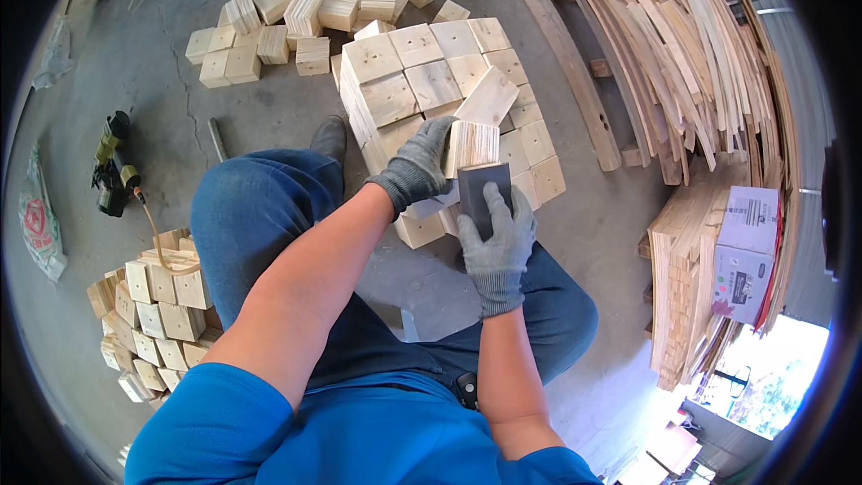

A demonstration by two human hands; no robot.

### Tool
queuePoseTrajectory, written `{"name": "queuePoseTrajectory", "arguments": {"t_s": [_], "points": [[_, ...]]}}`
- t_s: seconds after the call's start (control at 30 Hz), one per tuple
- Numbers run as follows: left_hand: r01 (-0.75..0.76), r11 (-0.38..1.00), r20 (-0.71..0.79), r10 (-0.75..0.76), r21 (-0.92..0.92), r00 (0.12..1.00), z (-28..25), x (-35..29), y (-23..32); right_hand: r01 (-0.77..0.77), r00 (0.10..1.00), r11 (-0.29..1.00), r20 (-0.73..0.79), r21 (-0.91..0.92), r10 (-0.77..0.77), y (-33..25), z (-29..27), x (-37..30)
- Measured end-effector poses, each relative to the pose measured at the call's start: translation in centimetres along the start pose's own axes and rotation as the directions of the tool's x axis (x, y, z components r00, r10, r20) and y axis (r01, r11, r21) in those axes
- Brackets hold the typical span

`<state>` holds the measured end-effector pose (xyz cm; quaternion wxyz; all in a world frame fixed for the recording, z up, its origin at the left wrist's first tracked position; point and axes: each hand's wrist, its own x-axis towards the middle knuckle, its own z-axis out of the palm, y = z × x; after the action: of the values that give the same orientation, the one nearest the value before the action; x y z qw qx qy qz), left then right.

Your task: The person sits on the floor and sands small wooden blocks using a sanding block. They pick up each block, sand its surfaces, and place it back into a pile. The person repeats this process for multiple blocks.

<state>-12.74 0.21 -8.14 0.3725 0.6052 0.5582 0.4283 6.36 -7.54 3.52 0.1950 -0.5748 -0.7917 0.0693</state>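
My left hand (420,162), in a grey knit glove, is closed on the left side of a pale wood block (474,140) with layered, striped edges. Pressed close to the block's near side is a dark grey sanding block (483,202) with a tan edge. My right hand (499,238), also gloved, grips it from below with fingers spread along its face. Just beyond, a tilted wood block (488,97) lies on a stack of wood blocks (418,45) between my knees. My left hand partly hides that stack.
Loose wood blocks (337,11) lie scattered at the far left, and another pile (162,319) sits by my left leg. Near it are a nail gun (112,166) and its hose (160,242). Long wood strips (664,45) and a cardboard box (747,256) stand at right.
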Motion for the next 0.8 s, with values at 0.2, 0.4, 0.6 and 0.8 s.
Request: {"name": "queuePoseTrajectory", "arguments": {"t_s": [0.2,0.4,0.6,0.8], "points": [[0.016,1.0,-0.002,-0.016,0.001,1.0,-0.1,-0.2,0.4,0.003,0.999,1.0,-0.035,0.025,-0.002,0.1,-0.1,1.4],[0.005,1.0,-0.01,-0.005,-0.017,1.0,0.2,-0.2,-0.3,-0.074,0.997,0.997,-0.028,0.032,0.075,3.2,2.4,12.0],[-0.011,1.0,-0.02,0.01,-0.015,1.0,-0.1,-0.2,0.3,-0.102,0.995,0.992,-0.011,0.072,0.103,4.6,2.8,12.5],[0.016,0.999,0.009,-0.016,-0.036,1.0,-0.1,-0.1,0.5,-0.073,0.997,0.996,-0.015,0.057,0.074,3.6,0.3,4.0]]}}
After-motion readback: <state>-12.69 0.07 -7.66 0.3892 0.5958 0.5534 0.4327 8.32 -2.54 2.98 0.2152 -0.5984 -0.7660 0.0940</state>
